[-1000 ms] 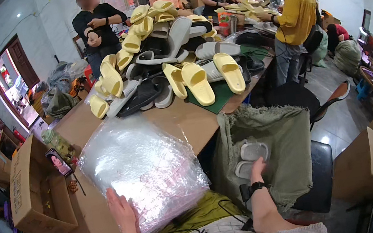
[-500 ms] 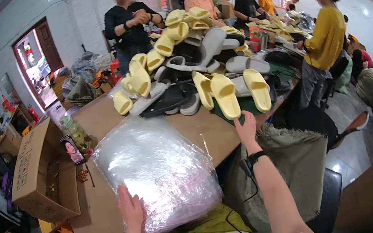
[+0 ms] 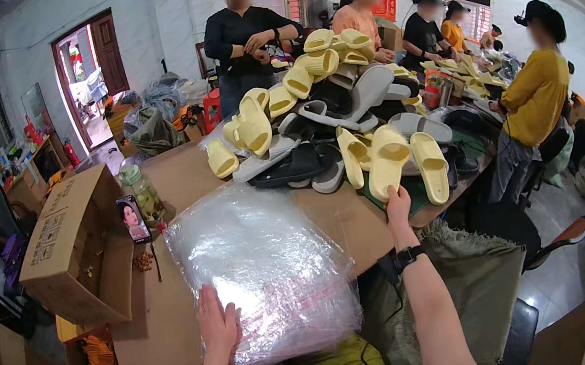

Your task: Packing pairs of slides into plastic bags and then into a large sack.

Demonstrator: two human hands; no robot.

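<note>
My right hand (image 3: 398,207) grips a pale yellow slide sandal (image 3: 387,159) by its lower end, at the near side of a slipper heap. Another yellow slide (image 3: 431,167) lies just right of it, and one more leans close on its left. On the left edge of a stack of clear plastic bags (image 3: 264,264) lies my left hand (image 3: 218,322), flat with its fingers stretched out. The heap behind mixes yellow, grey slides (image 3: 419,128) and black slides (image 3: 290,167).
Left of the bags stands an open cardboard box (image 3: 75,250), with a phone (image 3: 133,219) and a glass jar (image 3: 142,192) beside it. A green-grey sack (image 3: 449,288) hangs by the table's right edge. Several people stand behind the heap, among them a person in yellow (image 3: 536,91).
My right hand has closed on the yellow slide and lifted its near end slightly. The left hand still rests on the bags. The whole view has shifted with my head.
</note>
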